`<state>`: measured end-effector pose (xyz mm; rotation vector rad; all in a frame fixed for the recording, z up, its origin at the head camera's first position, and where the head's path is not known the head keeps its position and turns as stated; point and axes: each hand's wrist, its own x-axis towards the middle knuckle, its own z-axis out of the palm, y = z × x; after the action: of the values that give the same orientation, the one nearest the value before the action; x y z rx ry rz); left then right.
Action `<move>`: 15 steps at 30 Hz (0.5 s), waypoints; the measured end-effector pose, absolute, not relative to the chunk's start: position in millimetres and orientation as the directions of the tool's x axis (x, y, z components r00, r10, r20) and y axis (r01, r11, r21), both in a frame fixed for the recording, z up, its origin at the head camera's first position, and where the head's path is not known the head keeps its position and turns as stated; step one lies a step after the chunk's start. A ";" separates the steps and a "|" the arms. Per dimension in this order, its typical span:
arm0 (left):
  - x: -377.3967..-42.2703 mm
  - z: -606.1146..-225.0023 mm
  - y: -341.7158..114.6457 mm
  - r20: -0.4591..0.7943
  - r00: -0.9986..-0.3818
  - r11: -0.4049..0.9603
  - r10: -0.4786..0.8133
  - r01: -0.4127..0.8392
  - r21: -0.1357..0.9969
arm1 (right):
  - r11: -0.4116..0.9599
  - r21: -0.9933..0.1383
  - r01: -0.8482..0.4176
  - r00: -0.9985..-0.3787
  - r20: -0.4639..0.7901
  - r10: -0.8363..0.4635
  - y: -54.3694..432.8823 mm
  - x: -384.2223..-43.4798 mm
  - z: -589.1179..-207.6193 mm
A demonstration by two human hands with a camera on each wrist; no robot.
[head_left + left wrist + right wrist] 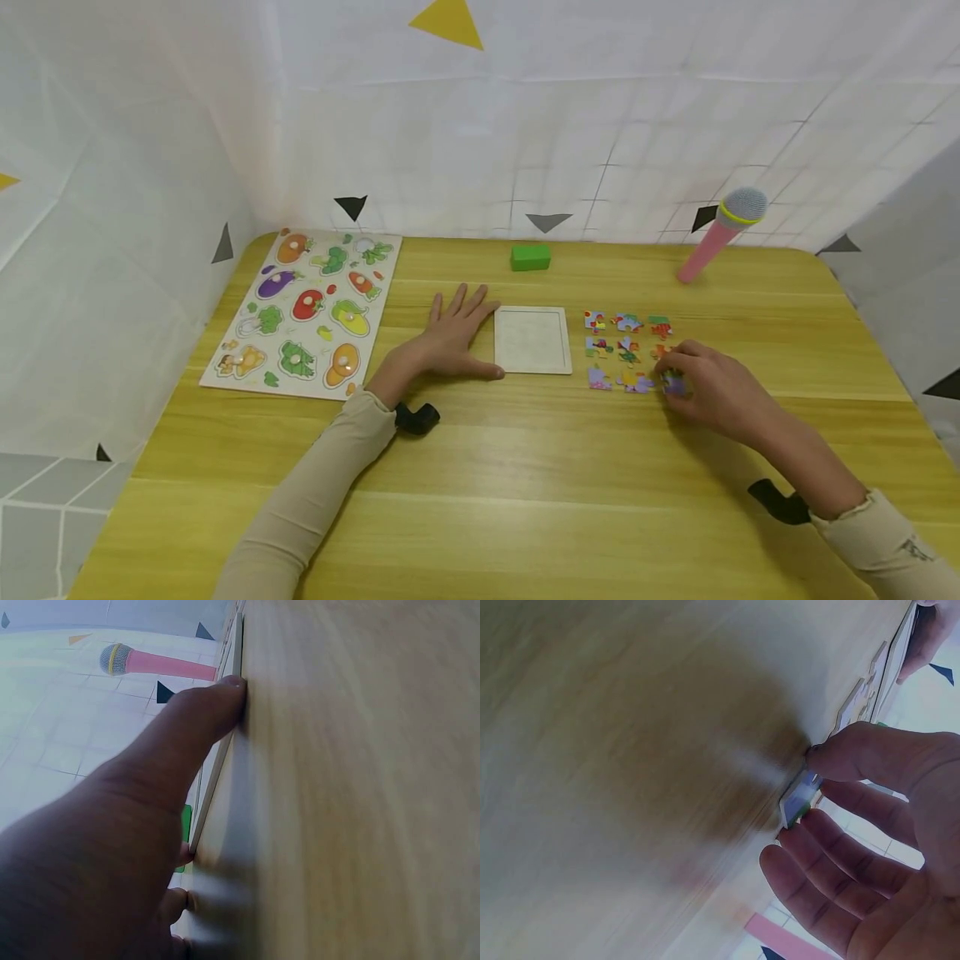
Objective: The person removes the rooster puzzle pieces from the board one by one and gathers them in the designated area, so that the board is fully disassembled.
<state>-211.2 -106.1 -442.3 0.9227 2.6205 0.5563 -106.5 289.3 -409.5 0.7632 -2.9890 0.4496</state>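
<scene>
My left hand (448, 340) lies with its fingers spread at the left side of a pale, square puzzle tray (532, 340) with a raised rim. Its thumb touches the tray's near-left corner, and the index fingertip is at the far-left one. Over on the right, my right hand (716, 390) pinches a purple-blue jigsaw piece (799, 801) between thumb and fingers, low over the wood in the right wrist view. Several other colourful jigsaw pieces (628, 322) lie in loose rows between the tray and this hand, which partly covers the nearest ones.
A vegetable peg board (307, 305) lies at the left of the wooden table (480, 517). Behind the tray sits a green block (530, 258). A pink toy microphone (708, 250) stands at the back right. White patterned sheeting hangs behind the table.
</scene>
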 end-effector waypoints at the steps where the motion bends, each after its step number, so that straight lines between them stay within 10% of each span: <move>1: -211.2 -442.5 -105.9 -0.156 -0.746 0.717 0.648 0.528 0.456 | 0.839 -0.274 -0.469 -0.882 0.092 -0.463 289.6 -105.8 -409.4; 15: -211.1 -446.3 -108.9 -0.147 -0.743 0.716 0.653 0.542 0.439 | 0.846 -0.294 -0.445 -0.895 0.114 -0.431 288.6 -98.6 -405.8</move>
<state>-211.1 -108.9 -446.3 0.9399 2.6319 0.5397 -98.6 288.6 -405.8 0.7065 -2.9763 0.4909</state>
